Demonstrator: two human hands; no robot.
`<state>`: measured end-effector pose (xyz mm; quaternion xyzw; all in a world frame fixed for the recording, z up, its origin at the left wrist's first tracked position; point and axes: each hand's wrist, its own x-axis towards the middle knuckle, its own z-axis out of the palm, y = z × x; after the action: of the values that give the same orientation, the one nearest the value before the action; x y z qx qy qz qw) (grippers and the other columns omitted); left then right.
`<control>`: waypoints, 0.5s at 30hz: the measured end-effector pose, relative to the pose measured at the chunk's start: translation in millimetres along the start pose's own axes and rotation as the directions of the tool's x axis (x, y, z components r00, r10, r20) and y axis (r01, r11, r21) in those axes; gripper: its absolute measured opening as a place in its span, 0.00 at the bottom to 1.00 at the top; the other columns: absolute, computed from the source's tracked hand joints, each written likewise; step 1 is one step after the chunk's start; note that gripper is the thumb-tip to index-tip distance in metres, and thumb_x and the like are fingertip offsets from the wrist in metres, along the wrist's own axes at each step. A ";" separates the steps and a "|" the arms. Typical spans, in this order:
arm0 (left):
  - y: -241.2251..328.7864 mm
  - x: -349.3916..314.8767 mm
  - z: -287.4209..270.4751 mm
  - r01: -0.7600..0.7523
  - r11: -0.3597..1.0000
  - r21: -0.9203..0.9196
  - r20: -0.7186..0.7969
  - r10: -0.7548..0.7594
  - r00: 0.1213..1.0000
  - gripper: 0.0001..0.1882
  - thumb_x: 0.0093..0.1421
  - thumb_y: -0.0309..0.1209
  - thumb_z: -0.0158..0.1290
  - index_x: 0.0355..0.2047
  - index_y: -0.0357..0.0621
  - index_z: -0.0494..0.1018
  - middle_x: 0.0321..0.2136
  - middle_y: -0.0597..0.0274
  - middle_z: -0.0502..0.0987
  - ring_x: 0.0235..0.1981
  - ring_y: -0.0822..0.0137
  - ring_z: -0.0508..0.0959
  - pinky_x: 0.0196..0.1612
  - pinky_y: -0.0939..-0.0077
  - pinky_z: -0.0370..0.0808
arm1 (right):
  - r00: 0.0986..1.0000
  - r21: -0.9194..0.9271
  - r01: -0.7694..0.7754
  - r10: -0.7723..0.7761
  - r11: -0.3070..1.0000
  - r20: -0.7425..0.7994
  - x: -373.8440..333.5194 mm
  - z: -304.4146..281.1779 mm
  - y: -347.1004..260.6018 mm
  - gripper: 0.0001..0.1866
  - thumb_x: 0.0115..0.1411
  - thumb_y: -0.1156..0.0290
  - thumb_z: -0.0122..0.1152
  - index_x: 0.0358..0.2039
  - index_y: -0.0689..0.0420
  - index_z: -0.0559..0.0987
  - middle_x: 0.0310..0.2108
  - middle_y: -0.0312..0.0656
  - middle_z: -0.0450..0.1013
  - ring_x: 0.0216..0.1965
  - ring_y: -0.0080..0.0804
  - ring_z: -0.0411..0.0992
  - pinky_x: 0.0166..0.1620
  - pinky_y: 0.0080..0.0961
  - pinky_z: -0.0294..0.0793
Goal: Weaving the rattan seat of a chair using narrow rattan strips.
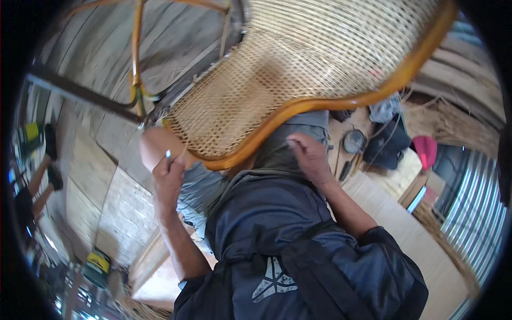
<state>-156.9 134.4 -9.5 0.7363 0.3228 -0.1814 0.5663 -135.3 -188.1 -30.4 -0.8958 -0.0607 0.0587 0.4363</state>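
A woven cane chair piece (234, 101) with a curved, varnished orange-brown frame (298, 106) lies across my lap and reaches away to the upper right. My left hand (169, 178) is closed beside the near left corner of the weave. Something small with a bright, pale tip shows at its fingers, too small to name. To the right, my right hand (310, 157) is raised over my thigh, just below the curved rail and apart from it. Its thumb and fingers are drawn together; whatever they pinch, if anything, cannot be made out.
A bent cane frame (137, 53) and a dark bar (85, 95) stand at the left. On the right are a round dark container (354, 141), dark cloth (386, 146), a pink item (424, 151) and loose strands. A green-yellow can (97, 266) sits lower left; another person's legs (40, 184) show far left.
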 end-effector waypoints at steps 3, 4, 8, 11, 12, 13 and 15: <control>16.1 -18.0 0.7 0.017 0.987 -0.162 -0.055 -0.026 0.998 0.10 0.57 0.36 0.50 0.27 0.42 0.68 0.14 0.75 0.59 0.12 0.84 0.58 0.12 0.90 0.54 | 0.875 0.152 -0.436 0.458 0.887 -0.156 -45.8 -50.5 77.8 0.08 0.59 0.71 0.50 0.35 0.61 0.75 0.24 0.39 0.72 0.25 0.23 0.69 0.32 0.20 0.68; 18.6 -22.2 1.6 0.009 0.990 -0.141 -0.037 -0.015 0.999 0.10 0.57 0.36 0.50 0.27 0.42 0.68 0.14 0.75 0.59 0.12 0.84 0.58 0.12 0.90 0.54 | 0.811 0.227 -0.491 0.537 0.841 -0.233 -60.2 -67.7 102.6 0.09 0.60 0.70 0.49 0.36 0.61 0.75 0.24 0.37 0.72 0.25 0.21 0.68 0.32 0.19 0.68; 35.4 -45.3 -4.4 -0.213 0.762 -0.612 0.046 0.303 0.952 0.11 0.59 0.36 0.48 0.29 0.41 0.66 0.12 0.74 0.54 0.11 0.83 0.54 0.12 0.89 0.52 | 0.663 0.083 -0.571 0.518 0.817 -0.541 -117.0 -125.8 192.7 0.11 0.56 0.67 0.54 0.36 0.61 0.74 0.23 0.36 0.71 0.26 0.24 0.68 0.34 0.20 0.68; 45.6 -53.8 13.0 -0.187 0.798 -0.573 0.072 0.276 0.958 0.15 0.60 0.41 0.45 0.28 0.40 0.66 0.12 0.74 0.53 0.11 0.81 0.53 0.13 0.87 0.51 | 0.495 0.141 -0.644 0.549 0.752 -0.673 -132.7 -137.0 233.0 0.13 0.54 0.67 0.56 0.37 0.62 0.74 0.25 0.38 0.71 0.28 0.25 0.68 0.37 0.22 0.68; 48.7 -55.9 24.6 -0.145 0.843 -0.517 0.022 0.183 0.983 0.17 0.61 0.44 0.44 0.27 0.40 0.66 0.12 0.74 0.53 0.11 0.81 0.53 0.13 0.86 0.51 | 0.491 0.166 -0.625 0.550 0.763 -0.675 -131.5 -140.9 249.0 0.16 0.53 0.65 0.58 0.38 0.62 0.73 0.31 0.44 0.71 0.33 0.31 0.69 0.40 0.26 0.67; 54.8 -57.9 42.9 -0.109 0.912 -0.396 -0.055 0.095 0.994 0.18 0.60 0.45 0.43 0.27 0.40 0.66 0.11 0.74 0.52 0.11 0.79 0.53 0.14 0.85 0.52 | 0.500 0.178 -0.618 0.557 0.766 -0.663 -116.5 -139.3 244.3 0.16 0.53 0.65 0.58 0.38 0.62 0.73 0.31 0.44 0.71 0.33 0.31 0.69 0.40 0.26 0.67; 38.7 -50.4 48.0 -0.394 0.917 0.067 0.273 0.363 0.891 0.14 0.63 0.37 0.39 0.30 0.40 0.69 0.17 0.67 0.64 0.18 0.78 0.64 0.20 0.84 0.61 | 0.708 -0.351 -0.674 0.431 0.650 -0.560 -75.8 -136.1 209.2 0.20 0.53 0.65 0.59 0.44 0.61 0.70 0.36 0.46 0.71 0.39 0.39 0.70 0.43 0.30 0.68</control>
<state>-162.4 69.3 36.1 0.7885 0.0859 -0.1797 0.5818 -176.5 -433.6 -108.1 -0.9424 0.3066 -0.0249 0.1315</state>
